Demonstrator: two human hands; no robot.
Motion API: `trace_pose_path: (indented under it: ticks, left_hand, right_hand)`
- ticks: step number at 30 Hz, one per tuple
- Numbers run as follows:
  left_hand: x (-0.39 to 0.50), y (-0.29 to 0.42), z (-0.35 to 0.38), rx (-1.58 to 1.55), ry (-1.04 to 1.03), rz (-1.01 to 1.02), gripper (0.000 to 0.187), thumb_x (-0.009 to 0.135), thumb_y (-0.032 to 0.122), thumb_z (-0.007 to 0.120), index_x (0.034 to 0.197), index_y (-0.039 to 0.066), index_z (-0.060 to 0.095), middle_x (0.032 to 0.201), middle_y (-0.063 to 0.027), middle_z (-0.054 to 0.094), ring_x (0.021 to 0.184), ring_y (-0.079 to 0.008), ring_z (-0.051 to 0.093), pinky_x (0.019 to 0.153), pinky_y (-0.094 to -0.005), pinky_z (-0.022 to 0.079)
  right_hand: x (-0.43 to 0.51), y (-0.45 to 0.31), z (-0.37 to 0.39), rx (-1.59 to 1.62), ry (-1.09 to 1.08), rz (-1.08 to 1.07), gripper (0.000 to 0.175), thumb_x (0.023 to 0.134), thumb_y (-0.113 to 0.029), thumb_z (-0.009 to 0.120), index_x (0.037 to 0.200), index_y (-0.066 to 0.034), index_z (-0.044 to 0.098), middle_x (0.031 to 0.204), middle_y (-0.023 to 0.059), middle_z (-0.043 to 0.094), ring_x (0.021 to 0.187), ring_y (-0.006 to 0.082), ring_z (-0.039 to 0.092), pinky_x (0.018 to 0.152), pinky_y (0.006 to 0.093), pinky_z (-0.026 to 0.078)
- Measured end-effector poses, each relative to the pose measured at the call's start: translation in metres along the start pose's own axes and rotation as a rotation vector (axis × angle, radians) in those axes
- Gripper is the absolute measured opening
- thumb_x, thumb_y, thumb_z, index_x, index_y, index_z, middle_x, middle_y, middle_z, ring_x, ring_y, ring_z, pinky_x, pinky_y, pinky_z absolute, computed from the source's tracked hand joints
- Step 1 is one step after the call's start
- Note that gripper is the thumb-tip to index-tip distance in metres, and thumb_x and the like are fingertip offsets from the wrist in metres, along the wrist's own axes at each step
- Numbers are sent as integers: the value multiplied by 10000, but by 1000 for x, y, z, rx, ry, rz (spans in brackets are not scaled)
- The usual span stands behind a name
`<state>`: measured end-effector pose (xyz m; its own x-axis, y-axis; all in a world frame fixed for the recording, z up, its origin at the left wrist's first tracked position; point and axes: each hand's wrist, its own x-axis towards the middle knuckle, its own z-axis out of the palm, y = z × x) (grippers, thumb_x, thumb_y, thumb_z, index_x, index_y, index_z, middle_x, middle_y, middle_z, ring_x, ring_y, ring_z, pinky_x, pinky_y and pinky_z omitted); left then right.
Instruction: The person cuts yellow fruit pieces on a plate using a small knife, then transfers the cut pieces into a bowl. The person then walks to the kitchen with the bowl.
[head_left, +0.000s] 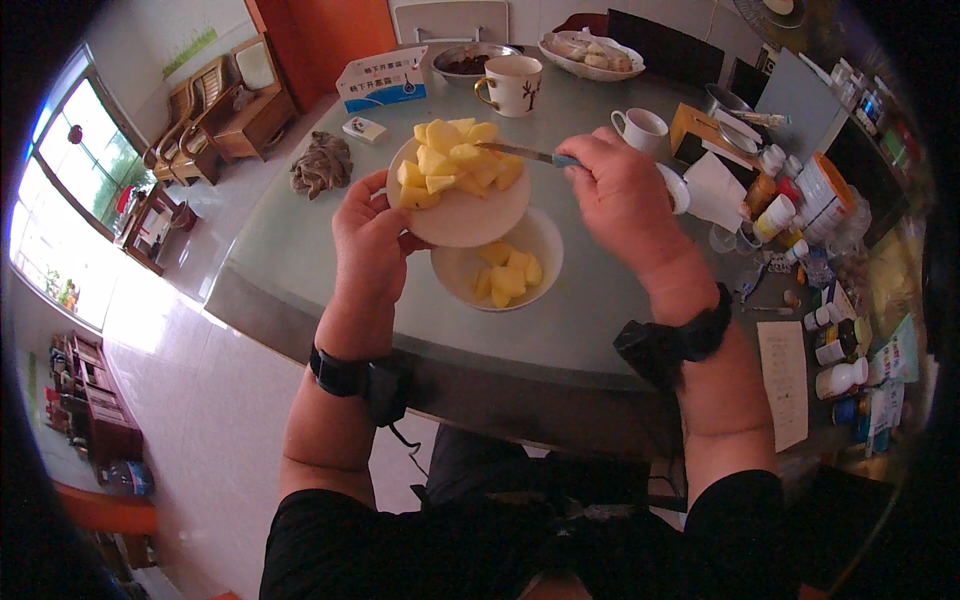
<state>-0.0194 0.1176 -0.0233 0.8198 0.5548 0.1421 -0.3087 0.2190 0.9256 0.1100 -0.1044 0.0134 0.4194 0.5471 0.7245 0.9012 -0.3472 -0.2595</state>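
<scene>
My left hand grips the rim of a white plate that carries a heap of pale yellow fruit chunks. The plate is held above the table, over the far edge of a white bowl. Inside that bowl lie several more yellow chunks. My right hand is closed around the blue-green handle of a knife, whose blade reaches left to the chunks on the plate. The blade's tip is partly hidden among the fruit. Both wrists wear black bands.
A crumpled grey-brown cloth lies left on the glass-topped table. Behind the plate stand a gold-handled mug, a metal bowl and a printed box. A white cup, bottles and a paper sheet crowd the right side.
</scene>
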Motion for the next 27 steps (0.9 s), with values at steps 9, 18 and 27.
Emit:
trace_pose_path:
  ticks: [9, 18, 27]
  left_hand:
    - [-1, 1, 0, 9, -22, -5, 458, 831, -96, 469, 1288, -79, 452, 1122, -220, 643, 940, -321, 702, 689, -406, 639]
    - [-1, 1, 0, 2, -11, -10, 463, 832, -94, 478, 1293, -91, 439, 1115, -230, 637, 929, -326, 703, 685, -397, 643]
    - [-2, 3, 2, 26, 1, -3, 462, 826, -97, 482, 1287, -92, 447, 1117, -234, 637, 938, -332, 702, 690, -400, 644]
  right_hand:
    - [-2, -17, 7, -45, -32, -144, 228, 805, 22, 659, 1013, -70, 668, 874, 133, 602, 794, 345, 622, 684, 422, 505]
    - [-4, -18, -7, -105, -139, -153, 185, 779, 1, 689, 947, -73, 668, 842, 115, 596, 784, 344, 617, 690, 436, 490]
    - [-2, -19, -5, -149, -139, -141, 160, 789, -13, 690, 940, -66, 669, 836, 121, 597, 773, 346, 620, 690, 440, 493]
